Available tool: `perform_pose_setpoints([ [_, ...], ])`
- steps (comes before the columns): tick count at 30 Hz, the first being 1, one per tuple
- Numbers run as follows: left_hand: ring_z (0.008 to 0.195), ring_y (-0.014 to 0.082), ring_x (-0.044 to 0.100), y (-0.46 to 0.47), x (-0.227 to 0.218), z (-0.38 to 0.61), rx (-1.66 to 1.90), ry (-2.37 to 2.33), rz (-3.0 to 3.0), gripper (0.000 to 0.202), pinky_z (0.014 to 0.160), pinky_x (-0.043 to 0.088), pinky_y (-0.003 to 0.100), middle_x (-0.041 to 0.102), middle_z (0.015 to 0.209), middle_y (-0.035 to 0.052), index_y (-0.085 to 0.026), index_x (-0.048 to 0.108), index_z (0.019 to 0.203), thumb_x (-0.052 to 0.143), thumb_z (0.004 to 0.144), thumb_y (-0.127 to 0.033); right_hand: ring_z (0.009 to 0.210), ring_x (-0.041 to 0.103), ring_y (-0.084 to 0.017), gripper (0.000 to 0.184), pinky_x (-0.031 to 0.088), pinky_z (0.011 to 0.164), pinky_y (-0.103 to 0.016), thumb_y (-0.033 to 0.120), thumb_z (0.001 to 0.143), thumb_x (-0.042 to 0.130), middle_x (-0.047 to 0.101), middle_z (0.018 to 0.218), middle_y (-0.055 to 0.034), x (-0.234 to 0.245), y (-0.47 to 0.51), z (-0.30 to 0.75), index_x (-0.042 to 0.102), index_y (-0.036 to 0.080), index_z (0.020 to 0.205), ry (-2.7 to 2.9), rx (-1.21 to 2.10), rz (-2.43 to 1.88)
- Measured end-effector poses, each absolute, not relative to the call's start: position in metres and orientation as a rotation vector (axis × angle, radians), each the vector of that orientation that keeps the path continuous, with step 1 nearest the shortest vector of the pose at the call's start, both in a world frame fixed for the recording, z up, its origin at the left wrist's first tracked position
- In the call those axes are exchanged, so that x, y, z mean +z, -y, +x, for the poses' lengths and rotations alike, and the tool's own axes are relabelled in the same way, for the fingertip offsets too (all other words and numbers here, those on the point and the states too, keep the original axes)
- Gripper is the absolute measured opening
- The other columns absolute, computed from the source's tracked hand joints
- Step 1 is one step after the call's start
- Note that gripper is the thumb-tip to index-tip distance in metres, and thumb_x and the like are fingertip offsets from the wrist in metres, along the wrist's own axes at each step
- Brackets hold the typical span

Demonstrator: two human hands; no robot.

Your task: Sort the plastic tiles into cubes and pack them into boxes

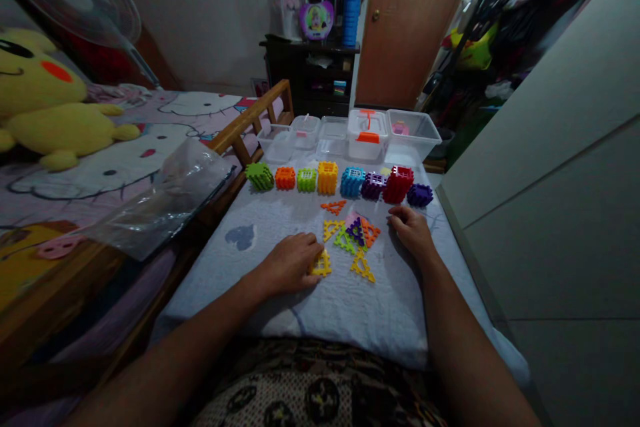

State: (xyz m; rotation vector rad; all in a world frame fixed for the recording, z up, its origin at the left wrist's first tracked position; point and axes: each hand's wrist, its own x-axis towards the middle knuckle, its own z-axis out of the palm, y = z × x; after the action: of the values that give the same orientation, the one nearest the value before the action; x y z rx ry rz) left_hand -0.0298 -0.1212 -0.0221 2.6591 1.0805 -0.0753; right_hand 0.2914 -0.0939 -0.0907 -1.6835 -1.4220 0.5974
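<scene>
My left hand point(295, 259) rests on the cloth-covered table, its fingers closed on the left edge of a yellow lattice building piece point(323, 264). To its right lies a loose group of triangular pieces: a yellow one point(332, 229), a green one point(344, 240), a purple one point(356, 231) and an orange one point(371, 233). Nearer me is another yellow triangle point(363, 266), and farther off an orange triangle point(333, 207). My right hand point(411, 230) lies at the right of the group with its fingers loosely bent apart, holding nothing that I can see.
Behind the loose pieces runs a row of stacks sorted by colour, from a green stack point(259, 176) to a red stack point(399, 184). Clear plastic boxes point(414, 137) and a lidded box point(367, 137) stand behind them. A bed rail point(260, 107) borders the left, a white cabinet point(550, 180) the right.
</scene>
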Motion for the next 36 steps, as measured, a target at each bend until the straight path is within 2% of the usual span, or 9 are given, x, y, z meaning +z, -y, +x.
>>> perform_pose_setpoints([
  [7, 0.09, 0.0257, 0.062, 0.117, -0.013, -0.027, -0.073, -0.929, 2.838, 0.028, 0.086, 0.047, 0.041, 0.066, 0.095, 0.0072, -0.02, 0.063, 0.1, 0.065, 0.075, -0.031, 0.069, 0.062, -0.021, 0.026, 0.047, 0.069, -0.035, 0.034, 0.073, 0.053, 0.069, 0.076, -0.0046, -0.089, 0.094, 0.29, 0.067, 0.019, 0.089, 1.441, 0.564, -1.684],
  [13, 0.106, 0.0252, 0.06, 0.047, 0.027, -0.027, 0.277, -0.98, 2.888, 0.041, 0.094, 0.046, 0.039, 0.065, 0.117, 0.0099, -0.02, 0.061, 0.117, 0.064, 0.077, -0.029, 0.07, 0.063, -0.021, 0.026, 0.046, 0.069, -0.035, 0.035, 0.073, 0.053, 0.07, 0.077, -0.0047, -0.088, 0.094, 0.289, 0.067, 0.02, 0.088, 1.434, 0.574, -1.684],
  [16, 0.111, 0.026, 0.059, -0.004, 0.044, -0.018, 0.344, -1.119, 2.891, 0.048, 0.098, 0.045, 0.038, 0.064, 0.12, 0.0117, -0.015, 0.061, 0.122, 0.064, 0.077, -0.03, 0.069, 0.062, -0.021, 0.027, 0.046, 0.068, -0.034, 0.035, 0.074, 0.053, 0.069, 0.076, -0.004, -0.089, 0.094, 0.29, 0.067, 0.02, 0.09, 1.446, 0.58, -1.683],
  [20, 0.11, 0.0251, 0.06, -0.057, 0.049, -0.001, 0.208, -1.253, 2.863, 0.052, 0.095, 0.046, 0.034, 0.064, 0.12, 0.0106, -0.014, 0.062, 0.123, 0.064, 0.074, -0.031, 0.068, 0.062, -0.021, 0.026, 0.046, 0.068, -0.035, 0.034, 0.075, 0.053, 0.069, 0.075, -0.0035, -0.091, 0.093, 0.292, 0.067, 0.02, 0.091, 1.437, 0.587, -1.698],
  [25, 0.105, 0.0227, 0.062, -0.078, 0.043, 0.014, 0.059, -1.269, 2.854, 0.052, 0.092, 0.046, 0.029, 0.065, 0.119, 0.0101, -0.014, 0.063, 0.124, 0.063, 0.074, -0.029, 0.071, 0.064, -0.021, 0.026, 0.047, 0.07, -0.035, 0.033, 0.075, 0.051, 0.07, 0.077, -0.0045, -0.091, 0.093, 0.292, 0.067, 0.019, 0.092, 1.438, 0.597, -1.681],
  [31, 0.108, 0.0245, 0.062, -0.081, 0.035, 0.02, -0.03, -1.298, 2.867, 0.053, 0.092, 0.047, 0.03, 0.064, 0.122, 0.0137, -0.011, 0.063, 0.125, 0.061, 0.075, -0.029, 0.074, 0.064, -0.022, 0.026, 0.047, 0.072, -0.035, 0.032, 0.074, 0.052, 0.071, 0.08, -0.0059, -0.086, 0.095, 0.289, 0.069, 0.019, 0.09, 1.474, 0.539, -1.719],
  [36, 0.111, 0.0238, 0.061, -0.088, 0.028, 0.018, -0.05, -1.279, 2.884, 0.053, 0.095, 0.046, 0.031, 0.064, 0.124, 0.0122, -0.013, 0.061, 0.127, 0.06, 0.077, -0.03, 0.074, 0.064, -0.021, 0.025, 0.048, 0.072, -0.034, 0.031, 0.075, 0.053, 0.072, 0.08, -0.0052, -0.083, 0.096, 0.287, 0.07, 0.019, 0.09, 1.483, 0.512, -1.726],
])
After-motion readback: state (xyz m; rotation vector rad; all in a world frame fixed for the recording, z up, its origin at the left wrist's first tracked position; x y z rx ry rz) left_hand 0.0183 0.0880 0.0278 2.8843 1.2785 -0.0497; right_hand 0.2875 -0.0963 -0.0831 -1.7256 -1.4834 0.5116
